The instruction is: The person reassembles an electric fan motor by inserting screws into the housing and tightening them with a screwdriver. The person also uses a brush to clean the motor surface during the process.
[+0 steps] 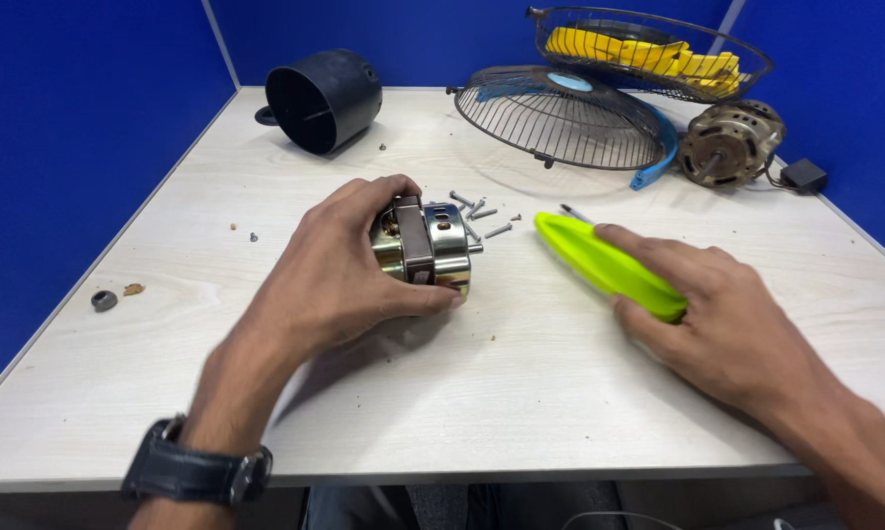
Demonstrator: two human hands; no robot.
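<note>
Centrally, a small fan motor [425, 245] is clasped by the left hand [339, 270] on the worktop [521, 393]; a lime-green screwdriver handle [607, 265] is pinched in the right hand's [717, 314] grip.

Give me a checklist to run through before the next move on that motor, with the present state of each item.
1. Left hand has the motor gripped: ok, fingers wrap over it and the thumb lies along its near side.
2. Motor resting on the table: ok.
3. Right hand on the screwdriver's green handle: ok, fingers lie over it.
4. Screwdriver tip shape and condition: cannot tell, blurred.
5. Loose screws kept together: ok, clustered just behind the motor.
6. Second motor and fan guard out of the way: ok, at the table's far side.
</note>
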